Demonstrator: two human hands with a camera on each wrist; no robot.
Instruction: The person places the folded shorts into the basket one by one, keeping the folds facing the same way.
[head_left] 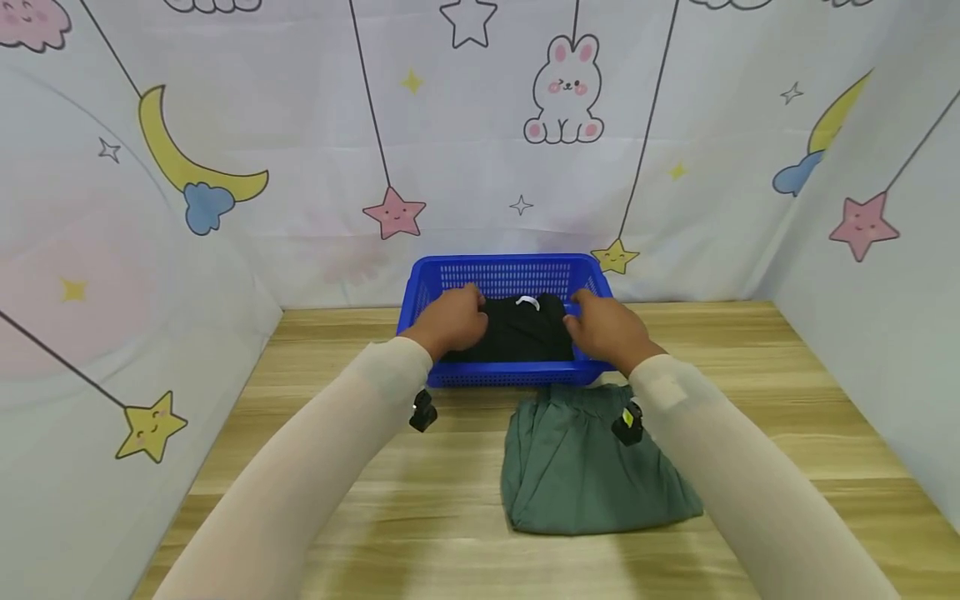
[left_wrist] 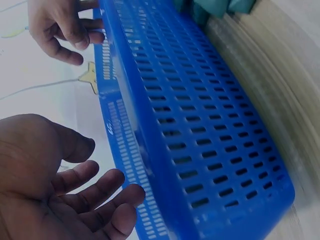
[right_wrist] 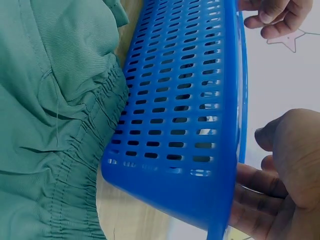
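Observation:
A blue perforated plastic basket (head_left: 498,368) stands at the back of the table, with a black folded garment (head_left: 517,335) inside that shows a white strip near its back edge. My left hand (head_left: 456,318) is over the basket's left part, beside the garment. In the left wrist view its fingers (left_wrist: 107,182) are loosely bent with nothing between them. On the other side, my right hand (head_left: 606,327) is over the basket's right end. The right wrist view shows its fingers (right_wrist: 257,195) reaching behind the rim, thumb apart from them, holding nothing.
Green elastic-waist trousers or shorts (head_left: 585,467) lie folded in front of the basket, the waistband close to its front wall. A white patterned cloth (head_left: 480,150) hangs behind and along both sides of the wooden table (head_left: 337,533).

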